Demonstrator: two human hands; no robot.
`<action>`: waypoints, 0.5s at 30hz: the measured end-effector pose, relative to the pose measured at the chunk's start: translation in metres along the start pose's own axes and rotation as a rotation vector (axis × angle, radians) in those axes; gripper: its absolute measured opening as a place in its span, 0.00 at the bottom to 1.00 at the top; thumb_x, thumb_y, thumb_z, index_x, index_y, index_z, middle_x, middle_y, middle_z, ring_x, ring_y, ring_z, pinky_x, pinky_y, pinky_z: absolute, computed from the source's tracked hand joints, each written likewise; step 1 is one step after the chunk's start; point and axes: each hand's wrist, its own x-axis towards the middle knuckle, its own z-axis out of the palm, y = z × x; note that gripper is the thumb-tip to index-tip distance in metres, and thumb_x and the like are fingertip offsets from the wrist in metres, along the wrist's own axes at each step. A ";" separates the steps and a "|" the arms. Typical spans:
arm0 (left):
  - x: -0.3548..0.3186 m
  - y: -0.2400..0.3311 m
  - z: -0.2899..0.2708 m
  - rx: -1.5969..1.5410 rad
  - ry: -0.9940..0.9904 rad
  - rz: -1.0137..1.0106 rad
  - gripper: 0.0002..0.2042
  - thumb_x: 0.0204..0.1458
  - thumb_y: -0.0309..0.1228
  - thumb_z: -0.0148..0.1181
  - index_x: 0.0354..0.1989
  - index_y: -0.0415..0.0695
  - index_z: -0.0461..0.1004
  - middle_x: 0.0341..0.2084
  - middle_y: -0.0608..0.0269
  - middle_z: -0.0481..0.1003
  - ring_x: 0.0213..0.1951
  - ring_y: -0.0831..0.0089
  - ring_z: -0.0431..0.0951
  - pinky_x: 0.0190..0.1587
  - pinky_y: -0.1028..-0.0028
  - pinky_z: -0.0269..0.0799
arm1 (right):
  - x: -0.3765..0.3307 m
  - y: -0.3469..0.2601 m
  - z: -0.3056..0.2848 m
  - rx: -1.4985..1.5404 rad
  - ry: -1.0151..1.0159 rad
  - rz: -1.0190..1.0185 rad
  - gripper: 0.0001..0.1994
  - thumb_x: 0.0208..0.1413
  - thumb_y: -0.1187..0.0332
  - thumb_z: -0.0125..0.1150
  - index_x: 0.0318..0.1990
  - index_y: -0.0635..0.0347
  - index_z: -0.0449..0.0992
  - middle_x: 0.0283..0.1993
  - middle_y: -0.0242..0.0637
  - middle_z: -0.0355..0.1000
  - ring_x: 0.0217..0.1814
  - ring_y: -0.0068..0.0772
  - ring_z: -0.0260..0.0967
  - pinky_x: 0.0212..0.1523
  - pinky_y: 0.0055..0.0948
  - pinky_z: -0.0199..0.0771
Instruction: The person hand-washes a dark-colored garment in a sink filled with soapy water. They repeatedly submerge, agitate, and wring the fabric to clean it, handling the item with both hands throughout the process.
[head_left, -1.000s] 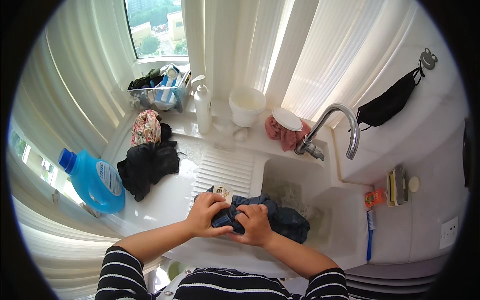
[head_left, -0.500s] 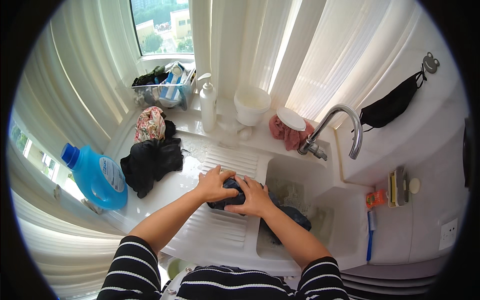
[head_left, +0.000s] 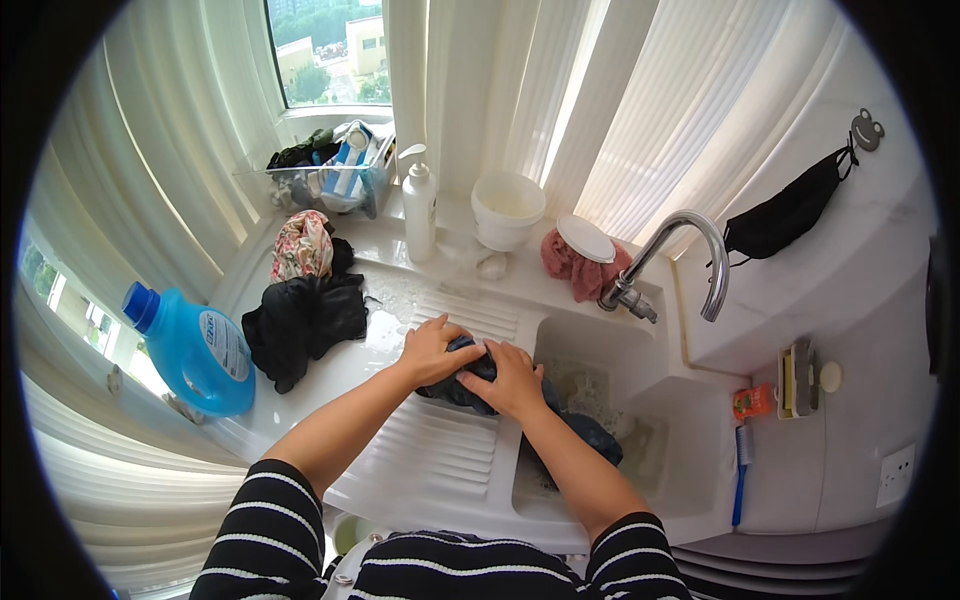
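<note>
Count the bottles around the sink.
2: a blue bottle at far left, beside the black cloth, and a white pump bottle beyond the left hand, between the clear bin and white tub. Others could be hidden in the bin.

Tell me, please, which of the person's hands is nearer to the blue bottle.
Left. The left hand is on the dark blue cloth, to the right of the blue bottle, beyond the black garment; the right hand, on the same cloth, is farther right.

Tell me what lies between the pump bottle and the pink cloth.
A white tub and, in front, a small white lump, in the head view.
</note>
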 end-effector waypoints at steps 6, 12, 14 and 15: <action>-0.121 0.008 0.020 -0.040 0.247 0.496 0.25 0.39 0.55 0.65 0.37 0.47 0.73 0.46 0.50 0.68 0.49 0.55 0.66 0.51 0.59 0.55 | -0.097 0.022 0.012 -0.033 0.295 -0.615 0.37 0.31 0.43 0.69 0.52 0.48 0.68 0.43 0.36 0.63 0.47 0.38 0.61 0.46 0.40 0.56; 0.006 -0.012 0.032 0.110 0.478 0.244 0.27 0.46 0.47 0.61 0.51 0.43 0.68 0.49 0.51 0.69 0.49 0.51 0.68 0.49 0.56 0.61 | 0.020 0.017 0.016 -0.144 0.226 -0.197 0.30 0.40 0.45 0.63 0.50 0.51 0.72 0.51 0.42 0.65 0.53 0.45 0.62 0.52 0.53 0.58; 0.015 -0.020 0.033 0.260 0.396 0.007 0.34 0.43 0.55 0.61 0.54 0.43 0.68 0.52 0.50 0.68 0.54 0.49 0.66 0.53 0.57 0.59 | 0.023 0.004 0.019 -0.165 0.158 0.083 0.33 0.43 0.43 0.62 0.56 0.47 0.69 0.60 0.45 0.60 0.64 0.46 0.53 0.62 0.63 0.48; 0.012 -0.017 0.031 0.325 0.280 -0.091 0.36 0.41 0.58 0.61 0.54 0.43 0.68 0.53 0.49 0.68 0.54 0.48 0.65 0.54 0.57 0.59 | 0.014 0.002 0.018 -0.113 0.106 0.051 0.34 0.42 0.43 0.63 0.57 0.47 0.68 0.60 0.45 0.60 0.64 0.46 0.54 0.61 0.62 0.49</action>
